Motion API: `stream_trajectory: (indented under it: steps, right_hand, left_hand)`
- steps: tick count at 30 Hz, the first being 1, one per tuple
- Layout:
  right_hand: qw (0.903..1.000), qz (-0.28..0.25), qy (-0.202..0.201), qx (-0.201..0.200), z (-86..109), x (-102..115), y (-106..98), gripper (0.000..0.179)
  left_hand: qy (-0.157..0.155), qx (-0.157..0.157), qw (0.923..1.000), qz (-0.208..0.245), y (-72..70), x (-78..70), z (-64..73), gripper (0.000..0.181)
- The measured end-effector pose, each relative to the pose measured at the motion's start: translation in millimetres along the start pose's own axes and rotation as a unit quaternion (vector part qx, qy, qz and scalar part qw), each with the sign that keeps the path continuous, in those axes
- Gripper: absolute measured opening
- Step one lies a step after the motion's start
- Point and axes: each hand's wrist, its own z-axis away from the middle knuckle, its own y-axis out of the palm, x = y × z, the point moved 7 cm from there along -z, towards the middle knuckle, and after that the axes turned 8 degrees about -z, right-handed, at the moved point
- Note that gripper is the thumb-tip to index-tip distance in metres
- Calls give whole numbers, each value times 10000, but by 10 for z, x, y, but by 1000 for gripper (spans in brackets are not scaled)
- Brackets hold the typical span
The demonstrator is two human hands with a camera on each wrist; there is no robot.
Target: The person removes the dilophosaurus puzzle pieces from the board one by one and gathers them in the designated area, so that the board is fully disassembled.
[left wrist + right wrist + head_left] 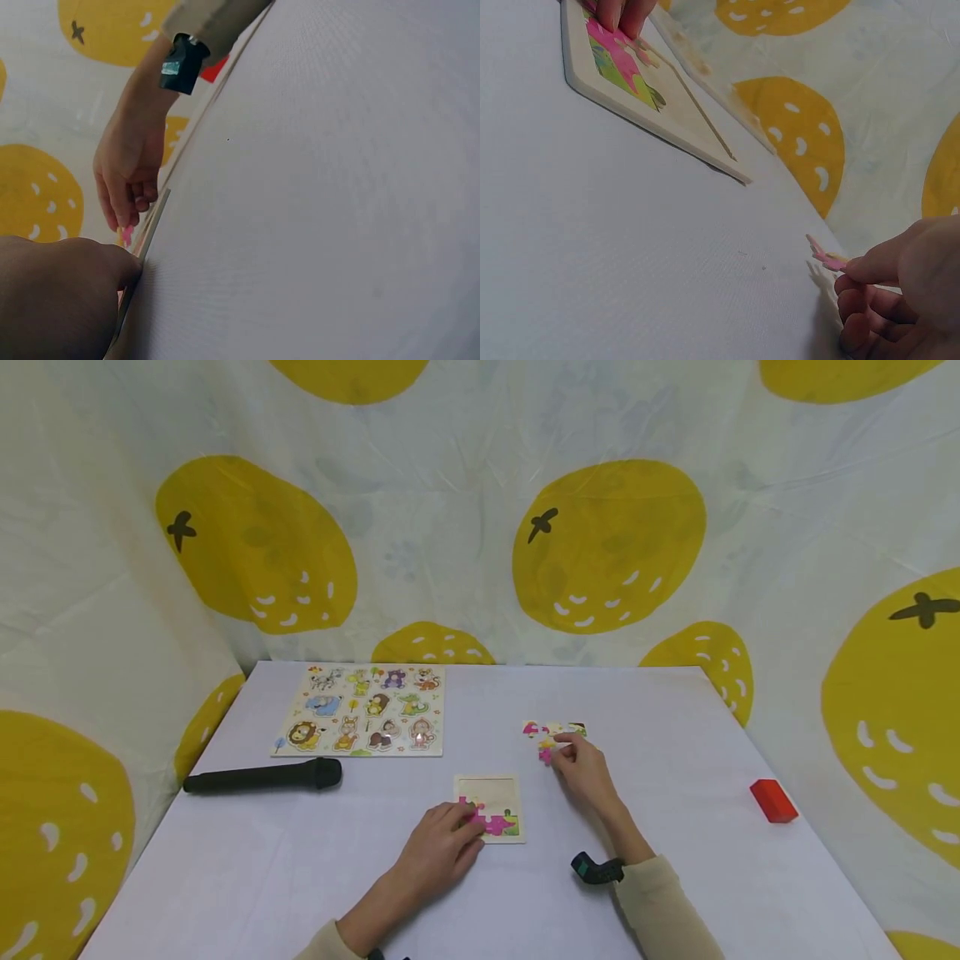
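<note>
A small wooden puzzle tray [491,793] lies on the white table [667,735], midway between its left and right edges. Pink and green pieces [497,824] fill the tray's near side and part of its left side; the rest of its floor is bare. The left hand [438,847] rests its fingers on the tray's left part, its thumb by the rim; whether it grips the rim, one cannot tell. The right hand [587,770] pinches a pink-and-yellow piece [832,262] between thumb and fingers, beyond the tray's far right corner. Loose pieces [531,728] lie just past that hand, toward the table's far edge.

An animal board [437,718] sits by the table's far left corner. A black microphone [258,777] lies nearer, reaching the left edge. A red block [773,801] stands near the right edge.
</note>
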Motion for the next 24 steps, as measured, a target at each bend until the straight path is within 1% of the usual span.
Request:
stream_trajectory:
  steps: [6,9,18,24]
  right_hand:
    - [9991,293,-132,-287,-11,-6,-82,34]
    - [9983,420,-165,-368,-15,-11,-104,33]
    - [9974,543,-100,-463,-17,-26,-139,28]
    - [9971,674,-57,-345,-14,-33,-87,24]
  left_hand:
    - [-15,80,10000,9,8,3,-7,24]
    - [-31,103,9999,27,8,3,-7,24]
    - [-71,158,9998,73,0,-1,-3,24]
    - [-35,37,10000,26,4,1,3,23]
